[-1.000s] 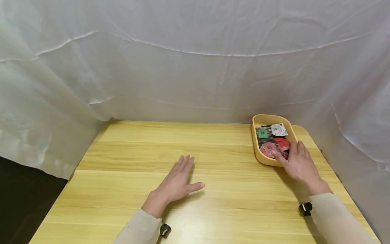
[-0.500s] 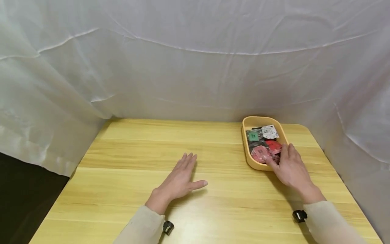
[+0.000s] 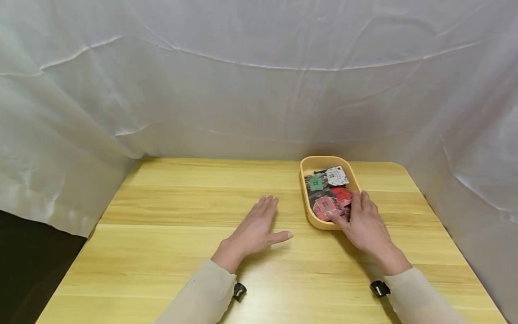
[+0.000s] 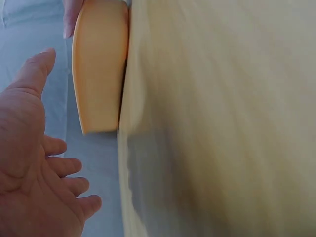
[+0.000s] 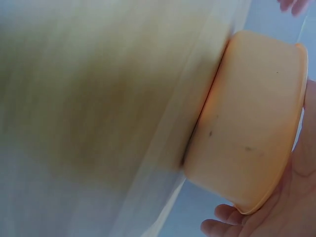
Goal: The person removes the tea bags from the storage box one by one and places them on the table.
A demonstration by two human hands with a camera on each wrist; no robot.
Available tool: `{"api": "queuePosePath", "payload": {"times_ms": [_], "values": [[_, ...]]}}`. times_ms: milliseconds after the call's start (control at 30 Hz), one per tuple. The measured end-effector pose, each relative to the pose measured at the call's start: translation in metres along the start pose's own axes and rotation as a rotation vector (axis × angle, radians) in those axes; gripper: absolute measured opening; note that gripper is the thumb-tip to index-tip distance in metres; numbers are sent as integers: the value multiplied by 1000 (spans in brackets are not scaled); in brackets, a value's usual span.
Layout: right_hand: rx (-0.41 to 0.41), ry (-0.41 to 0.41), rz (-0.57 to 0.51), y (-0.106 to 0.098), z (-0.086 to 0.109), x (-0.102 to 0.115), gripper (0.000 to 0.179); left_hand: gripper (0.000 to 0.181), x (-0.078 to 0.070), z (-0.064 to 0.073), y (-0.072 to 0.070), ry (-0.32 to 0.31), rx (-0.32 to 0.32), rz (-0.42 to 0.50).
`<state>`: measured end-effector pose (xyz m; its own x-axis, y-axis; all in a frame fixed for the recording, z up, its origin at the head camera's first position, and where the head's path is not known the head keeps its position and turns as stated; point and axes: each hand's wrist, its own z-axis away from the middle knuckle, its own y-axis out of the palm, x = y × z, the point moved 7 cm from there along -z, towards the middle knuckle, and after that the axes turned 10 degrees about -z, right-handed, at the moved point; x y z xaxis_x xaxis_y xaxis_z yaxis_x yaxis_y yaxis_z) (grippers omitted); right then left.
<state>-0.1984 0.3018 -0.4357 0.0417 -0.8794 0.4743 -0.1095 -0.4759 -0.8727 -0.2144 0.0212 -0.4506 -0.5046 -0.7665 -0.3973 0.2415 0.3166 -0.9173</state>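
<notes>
In the head view an orange-yellow plastic storage box [image 3: 327, 161] with rounded corners sits toward the back right of the table. Inside lie several small packets: one with a green label [image 3: 316, 183], a white one [image 3: 337, 176], a red one [image 3: 342, 196] and a pink one [image 3: 326, 207]. My right hand [image 3: 370, 227] holds the box at its near right corner, thumb over the front rim and fingers along the right side. The right wrist view shows the box wall [image 5: 247, 113] against that palm. My left hand [image 3: 252, 231] hovers left of the box, fingers straight, thumb spread, holding nothing.
The wooden table [image 3: 182, 261] stretches under both hands. Pale grey cloth [image 3: 243, 103] hangs behind it and along both sides. A dark area [image 3: 32, 265] shows past the left edge. Each sleeve cuff carries a small black device [image 3: 379, 288].
The box has shifted left across the table, my right hand moving along with it. My left hand has come slightly right and forward, still apart from the box.
</notes>
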Motion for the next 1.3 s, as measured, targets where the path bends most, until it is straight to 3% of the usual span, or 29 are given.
{"api": "queuePosePath", "payload": {"times_ms": [400,800,1133,1300], "values": [[1,-27,13,11,8,27,105,112,-25,-24,2,39,-11,11],[-15,-120,58,14,18,51,109,115,-26,-29,4,17,-31,-3],[184,-168,18,17,3,36,110,119,-27,-27,10,8,-25,-14],[239,-183,17,20,-4,28,113,117,-28,-27,12,-5,-14,-11]]}}
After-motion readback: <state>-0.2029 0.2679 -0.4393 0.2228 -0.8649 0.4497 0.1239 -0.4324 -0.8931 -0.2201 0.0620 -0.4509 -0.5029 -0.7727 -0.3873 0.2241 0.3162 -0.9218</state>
